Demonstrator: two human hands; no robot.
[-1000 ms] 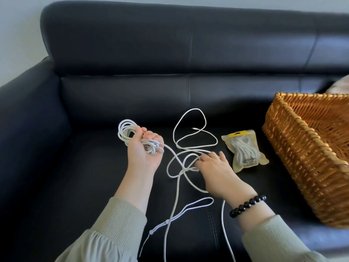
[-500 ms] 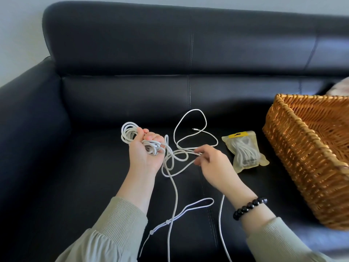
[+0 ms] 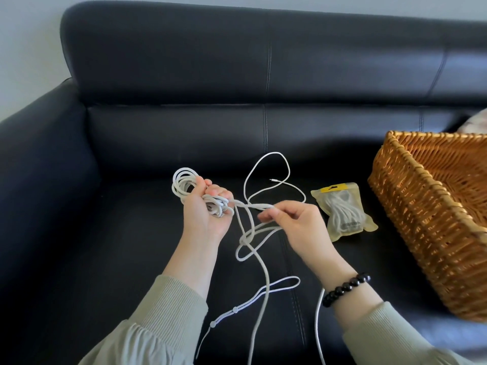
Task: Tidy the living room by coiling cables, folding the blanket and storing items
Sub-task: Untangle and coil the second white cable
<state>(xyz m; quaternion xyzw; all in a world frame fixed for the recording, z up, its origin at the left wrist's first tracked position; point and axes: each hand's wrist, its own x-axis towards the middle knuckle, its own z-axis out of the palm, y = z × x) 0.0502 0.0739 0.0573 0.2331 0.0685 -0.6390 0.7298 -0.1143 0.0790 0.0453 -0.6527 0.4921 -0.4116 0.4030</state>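
Observation:
A long white cable [image 3: 259,262] trails over the black sofa seat in loose loops. My left hand [image 3: 204,212] is closed around a bundle of coiled turns of it, palm up, with several loops sticking out to the upper left. My right hand [image 3: 295,222] pinches a strand of the same cable between thumb and fingers, just right of the coil and lifted off the seat. The strand runs taut between both hands. The cable's plug end [image 3: 272,180] lies further back on the seat.
A yellow-topped plastic pouch [image 3: 342,209] with a cable inside lies right of my hands. A wicker basket [image 3: 421,212] stands at the right on the black leather sofa [image 3: 158,127]. A thin white cord [image 3: 263,292] with beads lies near my forearms.
My right hand has lifted off the seat with a strand and drawn it up level with the coil. The loose loops have tightened toward my hands. The left hand has stayed in place.

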